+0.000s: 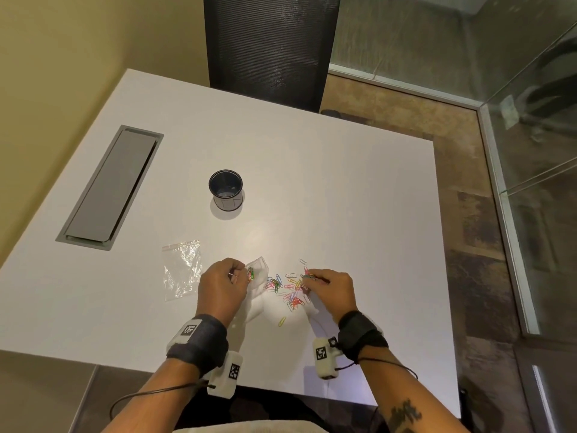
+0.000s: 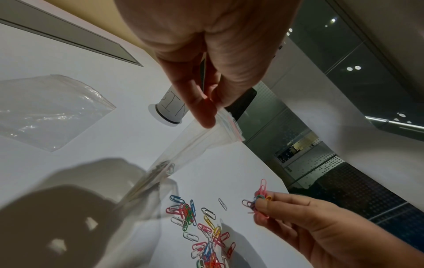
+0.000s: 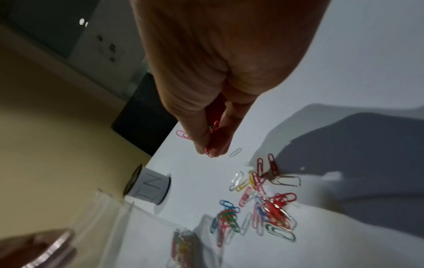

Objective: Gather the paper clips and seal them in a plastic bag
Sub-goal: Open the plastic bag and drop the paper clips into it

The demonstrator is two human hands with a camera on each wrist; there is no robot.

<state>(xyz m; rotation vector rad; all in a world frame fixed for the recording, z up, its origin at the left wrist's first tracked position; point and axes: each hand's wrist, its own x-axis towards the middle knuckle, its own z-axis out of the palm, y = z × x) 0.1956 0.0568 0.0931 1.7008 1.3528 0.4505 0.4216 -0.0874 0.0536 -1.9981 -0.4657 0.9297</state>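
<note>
My left hand (image 1: 223, 284) pinches the top edge of a small clear zip bag (image 1: 258, 270) and holds it up off the white table (image 1: 359, 214); several coloured clips lie inside the bag (image 2: 160, 170). A loose pile of coloured paper clips (image 1: 288, 290) lies on the table between my hands. My right hand (image 1: 332, 287) pinches a small bunch of clips (image 2: 260, 198) between thumb and fingertips just above the pile's right side. In the right wrist view the pinched clips (image 3: 212, 143) show at the fingertips, and the pile (image 3: 263, 204) lies below.
A second, flat clear bag (image 1: 182, 268) lies left of my left hand. A black cup (image 1: 226, 189) with a white label stands further back. A grey cable hatch (image 1: 109, 185) is set in the table at the left. A black chair (image 1: 268, 48) stands behind the far edge.
</note>
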